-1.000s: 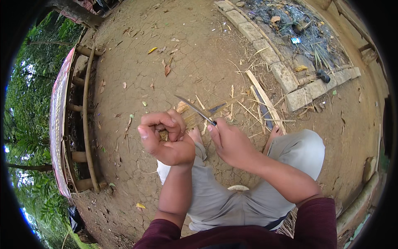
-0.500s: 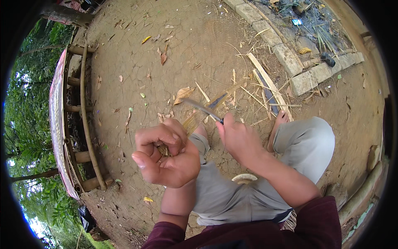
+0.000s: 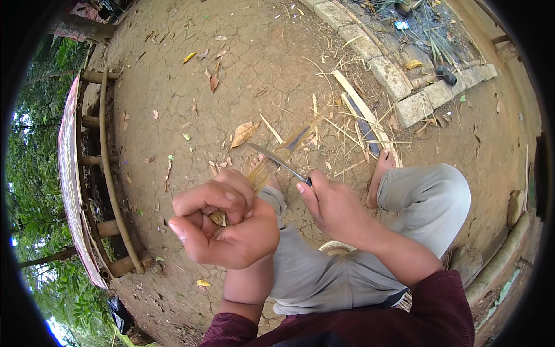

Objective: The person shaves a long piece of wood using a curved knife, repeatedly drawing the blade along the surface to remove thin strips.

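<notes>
My left hand (image 3: 231,222) is curled round a thin, pale yellow-brown strip, which looks like split bamboo or cane. The strip (image 3: 263,173) slants out of the fist, up and to the right, and its far part is blurred. My right hand (image 3: 338,205) grips the dark handle of a knife (image 3: 283,163). Its narrow, slightly curved blade points left and crosses the strip just beyond my left fist. Whether the edge bites into the strip cannot be made out. Inside the curled left fingers the strip's near end shows only in part.
Split bamboo lengths (image 3: 361,107) and scattered slivers lie on cracked earth by my bare foot (image 3: 383,173). A brick border (image 3: 390,78) surrounds ash and debris at the upper right. A bamboo bench (image 3: 107,173) stands left. Dry leaves (image 3: 244,133) dot the ground.
The view has shifted slightly, so the ground appears further left. My left hand has moved a little left and down with the strip. The knife still crosses the strip, nearer its middle.
</notes>
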Tool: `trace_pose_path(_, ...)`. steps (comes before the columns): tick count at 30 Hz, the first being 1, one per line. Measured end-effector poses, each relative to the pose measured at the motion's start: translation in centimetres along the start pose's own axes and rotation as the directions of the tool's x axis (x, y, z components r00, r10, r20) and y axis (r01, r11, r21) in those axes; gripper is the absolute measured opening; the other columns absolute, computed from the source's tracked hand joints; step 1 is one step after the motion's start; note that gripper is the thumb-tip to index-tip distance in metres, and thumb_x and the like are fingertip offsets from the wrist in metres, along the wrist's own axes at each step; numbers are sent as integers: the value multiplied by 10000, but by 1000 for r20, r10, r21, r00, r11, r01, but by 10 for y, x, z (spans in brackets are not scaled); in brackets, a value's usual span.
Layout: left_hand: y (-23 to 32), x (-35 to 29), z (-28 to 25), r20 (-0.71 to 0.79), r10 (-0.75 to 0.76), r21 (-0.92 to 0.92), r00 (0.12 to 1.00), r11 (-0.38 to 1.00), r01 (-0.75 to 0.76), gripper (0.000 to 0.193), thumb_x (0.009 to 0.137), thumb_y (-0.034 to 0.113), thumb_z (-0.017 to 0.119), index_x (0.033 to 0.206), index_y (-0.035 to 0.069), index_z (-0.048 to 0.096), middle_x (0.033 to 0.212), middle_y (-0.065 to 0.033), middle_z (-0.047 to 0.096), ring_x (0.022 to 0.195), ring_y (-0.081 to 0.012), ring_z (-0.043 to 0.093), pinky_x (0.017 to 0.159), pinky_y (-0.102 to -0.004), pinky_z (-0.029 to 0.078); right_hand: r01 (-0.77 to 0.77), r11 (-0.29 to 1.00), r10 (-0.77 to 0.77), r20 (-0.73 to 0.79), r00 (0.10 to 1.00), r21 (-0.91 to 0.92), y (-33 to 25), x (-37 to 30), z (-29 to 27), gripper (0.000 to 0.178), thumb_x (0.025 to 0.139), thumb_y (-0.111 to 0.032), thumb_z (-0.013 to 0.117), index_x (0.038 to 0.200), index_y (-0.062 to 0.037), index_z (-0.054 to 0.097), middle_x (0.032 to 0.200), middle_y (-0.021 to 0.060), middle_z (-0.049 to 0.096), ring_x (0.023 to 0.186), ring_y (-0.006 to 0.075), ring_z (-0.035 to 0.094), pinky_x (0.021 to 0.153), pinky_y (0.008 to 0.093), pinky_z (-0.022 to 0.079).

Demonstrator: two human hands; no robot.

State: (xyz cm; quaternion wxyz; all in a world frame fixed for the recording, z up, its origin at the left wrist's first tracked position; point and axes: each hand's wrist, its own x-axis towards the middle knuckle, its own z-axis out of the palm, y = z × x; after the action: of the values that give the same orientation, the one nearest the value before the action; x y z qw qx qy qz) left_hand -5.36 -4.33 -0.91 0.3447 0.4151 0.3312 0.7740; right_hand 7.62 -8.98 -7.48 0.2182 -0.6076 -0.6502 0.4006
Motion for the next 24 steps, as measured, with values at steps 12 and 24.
trace_pose_path(12, -2, -4, 0, -75, 33, 65, 997, 997, -28, 460, 1029, 384, 298, 745, 50, 436, 503, 7, 273, 406, -94, 240, 393, -249, 186, -73, 993, 73, -13, 997, -92, 6, 5, 12, 359, 1015, -310, 454, 944, 38, 508, 679, 260, 636, 666, 465, 644, 592, 544, 503)
trace_pose_path(24, 9, 10, -7, 374, -149, -161, 916, 962, 222, 767, 939, 720, 246, 905, -10, 479, 567, -124, 498, 469, -191, 451, 474, -309, 399, -52, 998, 51, -36, 998, -33, 0, -2, -4, 342, 1014, -274, 463, 911, 50, 502, 715, 294, 619, 689, 496, 615, 630, 572, 472)
